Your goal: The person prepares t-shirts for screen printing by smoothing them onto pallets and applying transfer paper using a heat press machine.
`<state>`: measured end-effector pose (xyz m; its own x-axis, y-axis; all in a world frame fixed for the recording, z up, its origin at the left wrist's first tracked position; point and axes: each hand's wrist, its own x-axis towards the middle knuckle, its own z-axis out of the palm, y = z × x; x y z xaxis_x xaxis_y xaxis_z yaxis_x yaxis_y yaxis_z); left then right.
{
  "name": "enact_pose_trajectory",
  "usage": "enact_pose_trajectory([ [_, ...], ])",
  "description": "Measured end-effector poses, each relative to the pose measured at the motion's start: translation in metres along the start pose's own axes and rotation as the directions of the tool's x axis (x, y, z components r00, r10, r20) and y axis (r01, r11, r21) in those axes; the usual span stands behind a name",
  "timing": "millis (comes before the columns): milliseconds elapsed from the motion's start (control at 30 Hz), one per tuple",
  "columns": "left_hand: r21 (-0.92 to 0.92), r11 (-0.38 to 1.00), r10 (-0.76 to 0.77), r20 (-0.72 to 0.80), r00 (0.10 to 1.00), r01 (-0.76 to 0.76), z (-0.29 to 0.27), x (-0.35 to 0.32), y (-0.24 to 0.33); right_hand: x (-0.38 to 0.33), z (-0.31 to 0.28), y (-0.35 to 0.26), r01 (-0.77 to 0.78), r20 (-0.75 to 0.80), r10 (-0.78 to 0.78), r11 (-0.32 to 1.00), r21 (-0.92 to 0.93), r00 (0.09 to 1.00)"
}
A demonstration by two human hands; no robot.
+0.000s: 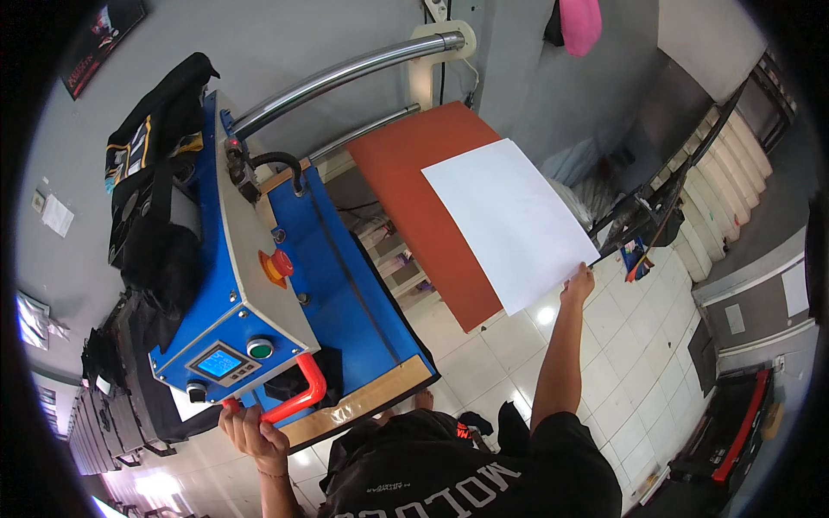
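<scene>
My left hand (256, 438) is closed around the end of the red handle (309, 393) on a blue and white heat press (235, 302). Pinched at its near right corner by my right hand (577, 285) is a large white sheet of paper (509, 220). The sheet covers the right part of a reddish-brown pad (414, 160), whose left part stays bare. On the press's front are a small lit screen (219, 363) and a green button (260, 349); a red knob (277, 266) sits on its side.
Black cloth (160, 268) is draped over the press. A chrome bar (345, 76) runs behind it to the wall. White floor tiles (471, 363) show below the pad. At the right stand a dark rail (682, 173) and a black and red box (734, 423).
</scene>
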<state>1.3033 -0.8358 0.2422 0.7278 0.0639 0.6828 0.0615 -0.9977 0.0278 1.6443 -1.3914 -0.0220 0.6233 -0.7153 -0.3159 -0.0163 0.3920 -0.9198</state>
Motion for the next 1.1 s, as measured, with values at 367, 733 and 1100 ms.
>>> enact_pose_trajectory([
  [367,-0.015,1.000,-0.009,-0.055,0.998,0.008,-0.014,-0.006,-0.013,-0.060,0.066,-0.025,0.470,0.147,-0.485,0.656,-0.591,0.862],
  [733,-0.120,0.990,-0.071,-0.027,0.997,0.068,-0.059,0.007,-0.022,-0.081,0.132,0.002,0.449,0.248,-0.410,0.519,-0.727,0.878],
  [1100,-0.412,0.875,-0.349,-0.170,0.921,0.255,-0.092,-0.040,-0.127,-0.310,0.132,-0.178,0.713,0.443,-0.612,0.695,-0.094,0.655],
])
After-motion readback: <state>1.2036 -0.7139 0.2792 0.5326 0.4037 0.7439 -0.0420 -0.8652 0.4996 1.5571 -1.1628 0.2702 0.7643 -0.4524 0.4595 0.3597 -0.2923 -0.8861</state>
